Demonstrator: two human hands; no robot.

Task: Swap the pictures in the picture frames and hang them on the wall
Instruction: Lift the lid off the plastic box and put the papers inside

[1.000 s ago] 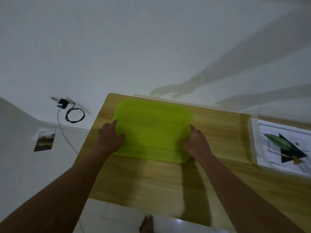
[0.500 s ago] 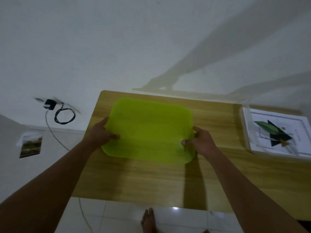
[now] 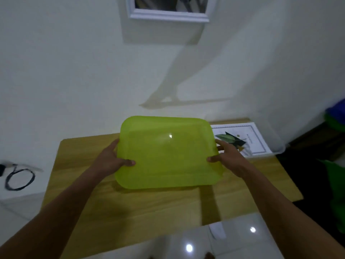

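A coiled black cable (image 3: 19, 179) is seen against the white wall at far left, beside a wooden desk (image 3: 78, 176) set against that wall. The left hand (image 3: 110, 161) is closed on the left edge of a translucent green plastic lid (image 3: 168, 154), thumb laid on its top face and fingers hidden beneath; the grip is held firmly on the lid. The lid is raised clear of the desk, tilted with its far edge higher, and its shadow is cast on the wood below. The right hand (image 3: 228, 157) is clamped on the lid's right edge in the same manner. A white picture frame (image 3: 169, 9) is hung on the wall above, cut off by the top of the view. To the right, a print of dark leaves (image 3: 240, 140) is seen lying flat in a clear shallow box (image 3: 278, 149) at the desk's far right corner, partly hidden behind the lid.
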